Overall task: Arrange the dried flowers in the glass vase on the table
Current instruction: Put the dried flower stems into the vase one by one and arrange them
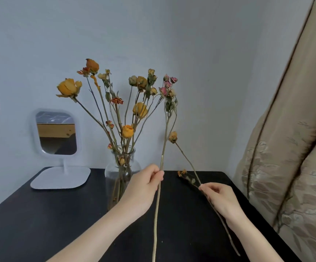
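Dried flowers (127, 131) in vase (110, 173), left hand (144, 186), right hand (219, 197) pinching stems (164, 142)

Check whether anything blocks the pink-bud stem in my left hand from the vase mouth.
Only the dried flowers already there: their stems crowd the glass vase mouth and fan out above it, some leaning toward the pink-bud stem the left hand pinches. Nothing else shows between them.

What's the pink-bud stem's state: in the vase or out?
Out. The left hand pinches the pink-bud stem upright, right of the vase; its lower end hangs outside the glass.
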`<state>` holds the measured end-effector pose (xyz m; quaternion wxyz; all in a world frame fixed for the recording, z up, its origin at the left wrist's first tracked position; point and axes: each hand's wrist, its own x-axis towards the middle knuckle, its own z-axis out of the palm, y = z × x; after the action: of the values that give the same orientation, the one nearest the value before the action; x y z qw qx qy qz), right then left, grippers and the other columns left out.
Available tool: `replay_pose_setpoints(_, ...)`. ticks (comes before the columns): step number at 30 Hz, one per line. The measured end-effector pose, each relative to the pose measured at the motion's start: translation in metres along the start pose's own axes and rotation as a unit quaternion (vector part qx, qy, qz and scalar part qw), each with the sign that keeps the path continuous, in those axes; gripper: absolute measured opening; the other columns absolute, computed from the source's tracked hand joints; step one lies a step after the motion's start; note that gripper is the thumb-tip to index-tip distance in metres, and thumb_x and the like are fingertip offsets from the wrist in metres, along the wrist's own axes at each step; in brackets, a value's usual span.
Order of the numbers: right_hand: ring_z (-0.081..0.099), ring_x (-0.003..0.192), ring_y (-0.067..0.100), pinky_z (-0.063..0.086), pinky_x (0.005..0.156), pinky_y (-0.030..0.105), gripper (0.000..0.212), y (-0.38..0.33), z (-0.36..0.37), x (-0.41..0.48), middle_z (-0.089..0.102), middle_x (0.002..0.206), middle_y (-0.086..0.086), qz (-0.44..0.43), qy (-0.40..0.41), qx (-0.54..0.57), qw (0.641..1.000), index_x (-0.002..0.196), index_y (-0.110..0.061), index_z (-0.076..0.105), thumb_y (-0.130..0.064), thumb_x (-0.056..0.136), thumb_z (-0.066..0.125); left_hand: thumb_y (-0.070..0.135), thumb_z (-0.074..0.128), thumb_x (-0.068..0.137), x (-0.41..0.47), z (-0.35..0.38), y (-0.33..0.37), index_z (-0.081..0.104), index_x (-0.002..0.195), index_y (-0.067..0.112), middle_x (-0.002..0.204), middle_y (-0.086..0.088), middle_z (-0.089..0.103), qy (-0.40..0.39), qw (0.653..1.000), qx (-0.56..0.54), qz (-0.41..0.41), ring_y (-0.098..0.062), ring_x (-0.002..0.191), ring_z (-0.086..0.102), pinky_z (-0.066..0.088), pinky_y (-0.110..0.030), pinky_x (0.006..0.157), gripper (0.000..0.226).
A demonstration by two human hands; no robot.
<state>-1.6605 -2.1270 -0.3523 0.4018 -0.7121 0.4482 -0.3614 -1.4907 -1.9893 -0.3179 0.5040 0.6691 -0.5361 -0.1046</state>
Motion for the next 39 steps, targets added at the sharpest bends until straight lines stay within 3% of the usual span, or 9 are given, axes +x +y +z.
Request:
replay_pose_setpoints(4,0.058,0.081,0.002,0.038,0.062,0.014,0.010,-0.012,0.010,-0.002,0.066,0.083,-0.011,-0.029,0.016,0.030,0.999,0.085,-0.022,0.071,-0.022,0.088,0.061,0.032,0.040,0.096,-0.006,-0.043,0.016,0.049,0.079,0.027,0.061,0.008,0.048,0.066,0.994,0.062,0.058,0.000,0.054,0.049,0.039,-0.014,0.054,0.019)
replay_pose_setpoints(9,0.056,0.083,0.001,0.040,0.073,0.022,0.012,-0.027,0.017,-0.006,0.064,0.085,-0.011,-0.044,0.044,0.085,0.994,0.090,-0.017,0.069,-0.020,0.091,0.058,0.030,0.042,0.095,-0.025,-0.076,0.023,0.050,0.081,0.029,0.073,0.011,0.056,0.009,0.989,0.115,0.092,0.007,0.074,0.055,0.042,-0.008,0.064,0.016)
replay_pose_setpoints(14,0.050,0.072,0.000,0.040,0.073,0.023,0.019,-0.044,0.020,-0.010,0.059,0.079,-0.008,-0.050,0.065,0.138,0.987,0.100,-0.011,0.068,-0.023,0.092,0.055,0.023,0.044,0.095,-0.031,-0.094,0.030,0.053,0.080,0.023,0.062,0.016,0.055,0.037,0.988,0.092,0.120,0.013,0.063,0.052,0.038,-0.003,0.059,0.017)
replay_pose_setpoints(17,0.045,0.065,0.004,0.036,0.060,0.019,0.021,-0.062,0.020,-0.011,0.052,0.069,-0.009,-0.069,0.064,0.165,0.982,0.099,-0.012,0.068,-0.024,0.093,0.052,0.027,0.044,0.095,-0.029,-0.104,0.030,0.054,0.082,0.020,0.062,0.020,0.057,-0.013,0.985,0.125,0.122,0.009,0.059,0.050,0.039,-0.006,0.058,0.018)
replay_pose_setpoints(19,0.045,0.065,0.006,0.036,0.060,0.020,0.020,-0.074,0.020,-0.013,0.051,0.067,-0.009,-0.080,0.060,0.177,0.979,0.097,-0.014,0.068,-0.025,0.094,0.051,0.031,0.044,0.095,-0.029,-0.107,0.025,0.053,0.079,0.025,0.063,0.010,0.053,-0.056,0.978,0.164,0.115,0.004,0.059,0.049,0.040,-0.011,0.058,0.020)
replay_pose_setpoints(26,0.048,0.063,0.010,0.037,0.057,0.020,0.019,-0.078,0.024,-0.019,0.052,0.067,-0.003,-0.087,0.062,0.179,0.978,0.094,-0.014,0.067,-0.024,0.095,0.051,0.035,0.043,0.096,-0.033,-0.100,0.009,0.047,0.070,0.037,0.063,0.013,0.048,-0.147,0.960,0.221,0.085,0.001,0.060,0.045,0.038,-0.020,0.063,0.026)
replay_pose_setpoints(30,0.048,0.066,0.008,0.037,0.060,0.020,0.020,-0.070,0.023,-0.017,0.055,0.071,-0.005,-0.079,0.072,0.165,0.980,0.096,-0.012,0.067,-0.023,0.094,0.051,0.034,0.043,0.095,-0.032,-0.099,0.019,0.048,0.076,0.034,0.065,0.017,0.053,-0.074,0.977,0.163,0.120,0.003,0.062,0.049,0.039,-0.012,0.060,0.020)
replay_pose_setpoints(35,0.050,0.072,0.006,0.040,0.071,0.025,0.019,-0.066,0.024,-0.015,0.059,0.077,-0.005,-0.080,0.073,0.154,0.982,0.096,-0.014,0.067,-0.024,0.094,0.051,0.023,0.045,0.094,-0.012,-0.104,0.052,0.045,0.076,0.030,0.066,0.007,0.052,0.057,0.975,0.126,0.173,0.008,0.060,0.053,0.041,-0.005,0.055,0.020)
replay_pose_setpoints(39,0.053,0.071,0.009,0.042,0.066,0.023,0.017,-0.066,0.029,-0.016,0.061,0.076,-0.003,-0.087,0.063,0.143,0.984,0.093,-0.015,0.066,-0.024,0.094,0.052,0.025,0.043,0.096,0.016,-0.109,0.071,0.050,0.087,0.022,0.069,0.003,0.058,0.168,0.962,0.117,0.183,-0.002,0.048,0.049,0.040,-0.012,0.047,0.011)
